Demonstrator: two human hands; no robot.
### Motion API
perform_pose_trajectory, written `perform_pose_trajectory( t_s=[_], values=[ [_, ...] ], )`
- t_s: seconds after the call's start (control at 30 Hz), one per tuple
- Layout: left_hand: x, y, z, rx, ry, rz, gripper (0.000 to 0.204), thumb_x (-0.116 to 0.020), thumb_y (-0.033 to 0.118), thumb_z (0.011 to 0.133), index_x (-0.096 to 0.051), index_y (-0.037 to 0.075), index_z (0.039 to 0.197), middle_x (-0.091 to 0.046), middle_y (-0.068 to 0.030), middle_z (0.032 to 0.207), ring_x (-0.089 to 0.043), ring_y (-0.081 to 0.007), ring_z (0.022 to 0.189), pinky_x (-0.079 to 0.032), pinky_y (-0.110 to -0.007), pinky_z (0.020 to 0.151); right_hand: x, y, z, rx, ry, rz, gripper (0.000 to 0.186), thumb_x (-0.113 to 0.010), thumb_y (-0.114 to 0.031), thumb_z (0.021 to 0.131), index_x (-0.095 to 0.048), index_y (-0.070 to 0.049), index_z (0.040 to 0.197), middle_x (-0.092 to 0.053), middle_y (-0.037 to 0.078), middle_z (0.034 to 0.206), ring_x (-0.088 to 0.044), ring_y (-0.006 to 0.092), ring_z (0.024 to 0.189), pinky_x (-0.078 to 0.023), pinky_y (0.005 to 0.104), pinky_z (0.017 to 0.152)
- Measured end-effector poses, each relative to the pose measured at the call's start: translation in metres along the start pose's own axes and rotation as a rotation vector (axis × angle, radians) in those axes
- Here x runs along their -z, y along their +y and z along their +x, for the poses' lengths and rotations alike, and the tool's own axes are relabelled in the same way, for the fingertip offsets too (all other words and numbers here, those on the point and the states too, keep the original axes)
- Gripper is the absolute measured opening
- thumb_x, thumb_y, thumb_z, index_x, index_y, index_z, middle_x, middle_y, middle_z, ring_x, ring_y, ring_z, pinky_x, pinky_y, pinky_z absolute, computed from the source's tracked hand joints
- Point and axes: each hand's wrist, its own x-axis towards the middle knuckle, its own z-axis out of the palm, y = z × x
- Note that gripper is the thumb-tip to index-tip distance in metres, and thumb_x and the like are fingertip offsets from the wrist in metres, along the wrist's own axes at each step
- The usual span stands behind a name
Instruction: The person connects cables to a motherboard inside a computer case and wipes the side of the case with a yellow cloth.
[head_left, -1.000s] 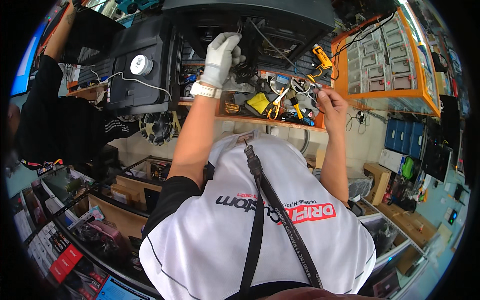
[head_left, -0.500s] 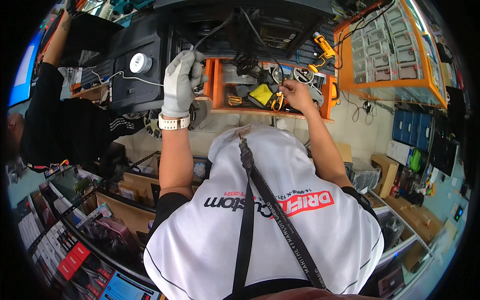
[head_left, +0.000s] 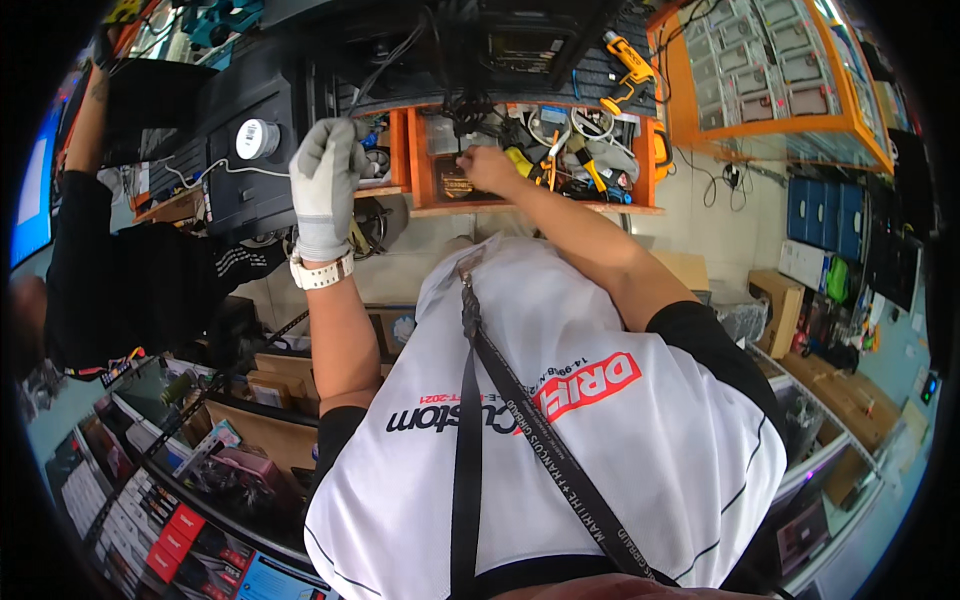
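My left hand (head_left: 325,180), in a grey-white work glove, is raised left of the open wooden drawer (head_left: 530,208). Its fingers are curled around the end of a dark cable (head_left: 385,70) that comes down from the black equipment. Bare, my right hand (head_left: 490,171) reaches across into the drawer's left part with its fingers pinched together; what they hold, if anything, is hidden. Beside it hangs a bunch of black cables (head_left: 470,115). To its right in the drawer lie a yellow-and-black item (head_left: 518,162), a yellow-handled tool (head_left: 590,170) and coiled white cable (head_left: 592,122).
A yellow heat gun (head_left: 628,72) lies on the dark ribbed bench behind the drawer. Left stands a black case (head_left: 260,95) with a round white tub (head_left: 257,139) on it. An orange-framed cabinet (head_left: 770,80) is at right. A person in black (head_left: 140,260) works at left.
My right hand has moved left across the drawer, away from the yellow-handled tool it was holding. My left hand has shifted slightly left and down, still with the cable.
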Motion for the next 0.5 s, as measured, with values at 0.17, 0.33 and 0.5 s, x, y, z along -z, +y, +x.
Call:
perform_pose_trajectory(
  t_s=[0.17, 0.33, 0.5],
  values=[
    [0.006, -0.104, -0.018, 0.133, -0.025, 0.047, 0.032, -0.065, 0.029, 0.119, -0.075, -0.001, 0.124, -0.063, 0.0048, 0.08, -0.05, -0.0019, 0.065, -0.039, -0.021, 0.062, 0.066, 0.067, -0.055, -0.242, -0.119, -0.094, 0.048, -0.079, -0.045, 0.101, -0.081, -0.014, 0.138, -0.082, 0.024, 0.128, -0.077, 0.0454, 0.122, -0.061, 0.0547, 0.106],
    [0.0, -0.179, -0.043, 0.255, -0.028, -0.004, 0.025, -0.067, 0.024, 0.119, -0.074, 0.004, 0.13, -0.065, 0.0044, 0.087, -0.052, -0.0027, 0.069, -0.043, -0.021, 0.064, 0.112, 0.154, -0.114, -0.5, 0.133, -0.155, 0.04, -0.082, -0.042, 0.098, -0.083, -0.019, 0.131, -0.083, 0.021, 0.126, -0.079, 0.0428, 0.117, -0.062, 0.0531, 0.103],
    [0.006, -0.215, -0.06, 0.25, -0.032, 0.042, 0.027, -0.071, 0.028, 0.116, -0.076, 0.003, 0.125, -0.066, 0.0036, 0.09, -0.056, -0.0052, 0.078, -0.048, -0.023, 0.071, 0.108, 0.196, -0.114, -0.381, 0.282, -0.299, 0.036, -0.083, -0.035, 0.098, -0.083, -0.017, 0.129, -0.078, 0.018, 0.133, -0.075, 0.0408, 0.126, -0.06, 0.0539, 0.108]
  ],
)
